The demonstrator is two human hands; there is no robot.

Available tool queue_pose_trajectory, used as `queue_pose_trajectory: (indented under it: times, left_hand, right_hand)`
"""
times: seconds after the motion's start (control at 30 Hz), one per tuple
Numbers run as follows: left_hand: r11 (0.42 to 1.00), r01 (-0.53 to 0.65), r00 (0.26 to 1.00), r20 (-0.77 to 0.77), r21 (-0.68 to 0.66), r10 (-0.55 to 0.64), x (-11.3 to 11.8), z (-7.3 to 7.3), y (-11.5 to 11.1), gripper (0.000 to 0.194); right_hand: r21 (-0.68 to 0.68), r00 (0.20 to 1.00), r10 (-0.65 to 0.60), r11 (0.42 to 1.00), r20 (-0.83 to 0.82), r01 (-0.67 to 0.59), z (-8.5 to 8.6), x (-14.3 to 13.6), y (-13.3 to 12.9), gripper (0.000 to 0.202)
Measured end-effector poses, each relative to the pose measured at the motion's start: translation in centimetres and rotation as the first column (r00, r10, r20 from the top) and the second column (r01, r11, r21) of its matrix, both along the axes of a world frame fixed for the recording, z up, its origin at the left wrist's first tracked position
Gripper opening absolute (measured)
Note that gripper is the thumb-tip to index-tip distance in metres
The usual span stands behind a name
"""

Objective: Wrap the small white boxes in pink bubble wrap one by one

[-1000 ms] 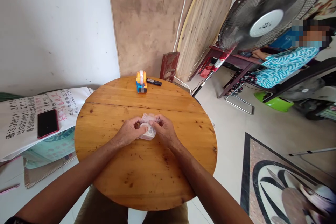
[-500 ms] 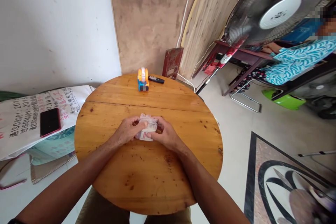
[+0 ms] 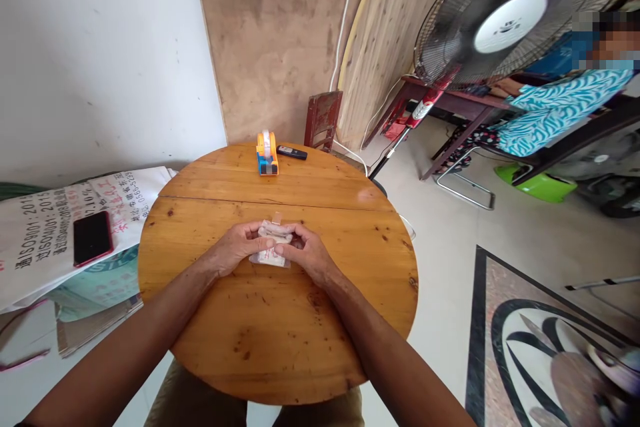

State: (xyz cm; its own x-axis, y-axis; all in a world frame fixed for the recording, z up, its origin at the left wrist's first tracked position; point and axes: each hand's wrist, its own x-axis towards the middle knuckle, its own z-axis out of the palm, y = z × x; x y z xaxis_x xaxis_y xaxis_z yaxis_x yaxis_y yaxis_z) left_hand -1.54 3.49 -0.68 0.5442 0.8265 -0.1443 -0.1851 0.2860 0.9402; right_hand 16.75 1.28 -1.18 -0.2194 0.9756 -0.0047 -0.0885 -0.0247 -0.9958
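Observation:
Between both hands, above the middle of the round wooden table, is a small clear plastic packet with white contents and red print. My left hand grips its left side, thumb lying across the front. On the right edge, my right hand pinches it with the thumb near the centre. Its upper part is folded over, and a small clear flap sticks up at the top. The fingers behind the packet are partly hidden. Exactly what is inside cannot be made out.
An orange and blue tape dispenser stands at the table's far side beside a black remote-like object. Left, a phone lies on a printed white sack. A standing fan and a seated person are at right.
The packet's top has been folded down and both thumbs have come closer together on its front. The whole view has shifted slightly.

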Motion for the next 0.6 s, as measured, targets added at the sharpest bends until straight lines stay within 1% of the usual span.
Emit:
queue_pose_trajectory:
  times: [0.1,0.23,0.3,0.43,0.6]
  left_hand:
    - [0.999,-0.04,0.999,0.006,0.003,0.04,0.05,-0.26,0.0,0.053]
    - [0.997,-0.08,0.996,-0.047,0.005,0.081,0.01,-0.27,-0.04,0.051]
    - [0.998,-0.063,0.996,-0.068,0.006,0.064,-0.06,-0.09,-0.08,0.052]
    - [0.999,0.005,0.993,-0.115,0.04,0.0,-0.15,0.36,-0.22,0.048]
    - [0.996,0.052,0.985,-0.17,0.066,-0.04,0.08,0.6,-0.54,0.036]
  right_hand:
    - [0.011,0.999,0.001,1.0,-0.037,-0.001,0.07,0.08,0.13,0.037]
    - [0.013,1.0,0.01,1.0,0.009,-0.01,0.23,0.27,0.13,0.037]
    - [0.037,0.999,-0.002,0.999,0.046,0.001,0.43,0.44,0.08,0.035]
    - [0.114,0.99,-0.093,0.99,0.11,0.08,0.75,0.64,0.17,0.033]
    - [0.064,0.992,-0.107,0.993,0.071,0.103,0.61,0.13,0.55,0.027]
